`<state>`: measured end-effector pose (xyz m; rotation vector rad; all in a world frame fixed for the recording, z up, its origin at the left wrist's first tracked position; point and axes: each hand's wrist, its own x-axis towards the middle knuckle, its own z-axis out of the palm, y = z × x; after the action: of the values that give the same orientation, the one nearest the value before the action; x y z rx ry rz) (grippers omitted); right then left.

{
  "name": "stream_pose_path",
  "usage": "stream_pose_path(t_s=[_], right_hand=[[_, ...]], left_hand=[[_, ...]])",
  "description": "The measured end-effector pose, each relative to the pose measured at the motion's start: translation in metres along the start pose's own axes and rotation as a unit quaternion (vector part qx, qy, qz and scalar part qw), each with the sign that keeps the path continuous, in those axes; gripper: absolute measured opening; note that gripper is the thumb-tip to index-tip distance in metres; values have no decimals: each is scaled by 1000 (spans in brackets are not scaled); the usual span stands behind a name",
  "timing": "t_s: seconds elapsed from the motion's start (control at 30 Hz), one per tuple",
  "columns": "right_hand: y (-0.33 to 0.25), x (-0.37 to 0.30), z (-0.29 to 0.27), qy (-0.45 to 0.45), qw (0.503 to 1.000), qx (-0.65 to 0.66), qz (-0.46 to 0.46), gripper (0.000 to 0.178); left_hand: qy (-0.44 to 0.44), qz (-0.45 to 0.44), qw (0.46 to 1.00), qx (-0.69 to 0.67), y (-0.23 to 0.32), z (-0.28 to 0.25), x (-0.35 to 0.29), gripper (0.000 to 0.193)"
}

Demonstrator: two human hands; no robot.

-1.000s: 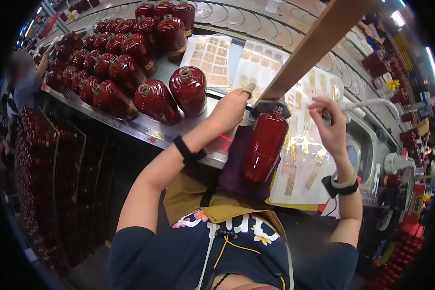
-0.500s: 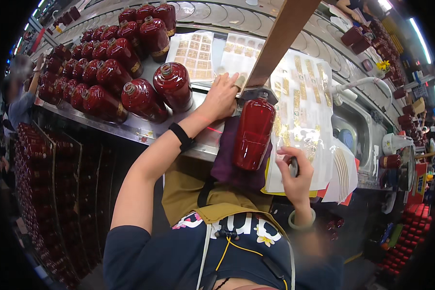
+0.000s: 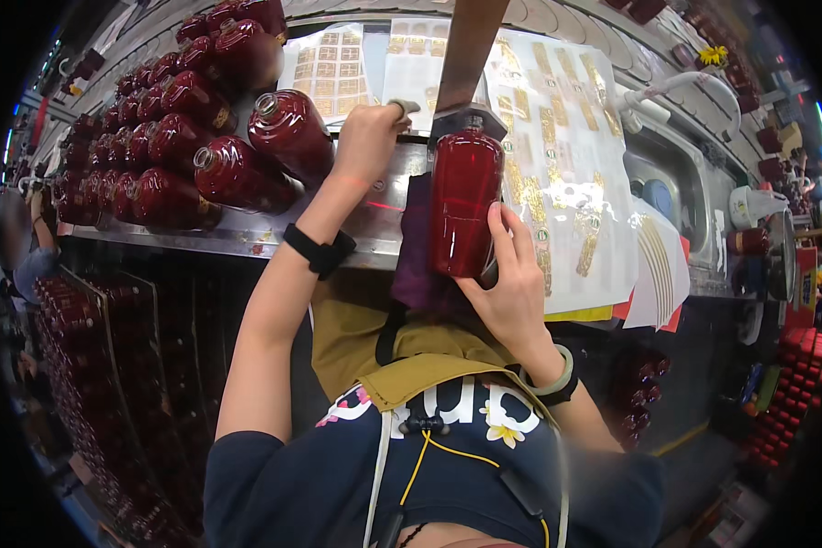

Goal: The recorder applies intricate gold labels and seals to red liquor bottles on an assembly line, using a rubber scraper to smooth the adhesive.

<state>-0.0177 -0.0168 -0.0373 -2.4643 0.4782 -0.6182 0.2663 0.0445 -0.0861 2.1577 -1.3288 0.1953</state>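
A dark red glass bottle (image 3: 467,201) lies in front of me with its neck pointing away, beside a purple cloth (image 3: 415,247). Its neck end rests in a dark holder (image 3: 457,121) at the foot of a wooden post (image 3: 472,46). My right hand (image 3: 513,292) grips the bottle's lower right corner, thumb at the base and fingers along the side. Something dark shows between palm and bottle. My left hand (image 3: 367,142) is closed beside the sticker sheets, with a greenish cover on one finger; whatever it may pinch is hidden. Gold sticker sheets (image 3: 329,68) lie just beyond it.
Many red bottles (image 3: 181,137) crowd the metal counter (image 3: 338,245) at left, two standing nearest me. Larger gold sticker sheets (image 3: 566,247) cover the right side. Beyond them is a sink (image 3: 671,160) with a white faucet (image 3: 680,84). Stacked bottles fill racks (image 3: 110,365) below left.
My right hand has moved left and up from beside the bottle onto its lower right side. My left hand has drawn its spread fingers in and sits slightly left of the post.
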Motion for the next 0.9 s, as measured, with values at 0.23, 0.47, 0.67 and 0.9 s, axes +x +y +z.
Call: stream_pose_path(t_s=[0.23, 0.47, 0.67, 0.9], right_hand=[[6, 2, 7, 15, 999, -30, -27, 99], [-14, 11, -2, 21, 992, -52, -110, 58], [15, 28, -26, 56, 973, 210, 82, 20], [38, 80, -18, 57, 916, 361, 165, 25]], left_hand=[[95, -93, 982, -131, 40, -36, -13, 47], [210, 9, 969, -127, 97, -65, -15, 40], [69, 86, 981, -159, 114, -57, -42, 27], [81, -45, 970, -223, 123, -42, -61, 88]])
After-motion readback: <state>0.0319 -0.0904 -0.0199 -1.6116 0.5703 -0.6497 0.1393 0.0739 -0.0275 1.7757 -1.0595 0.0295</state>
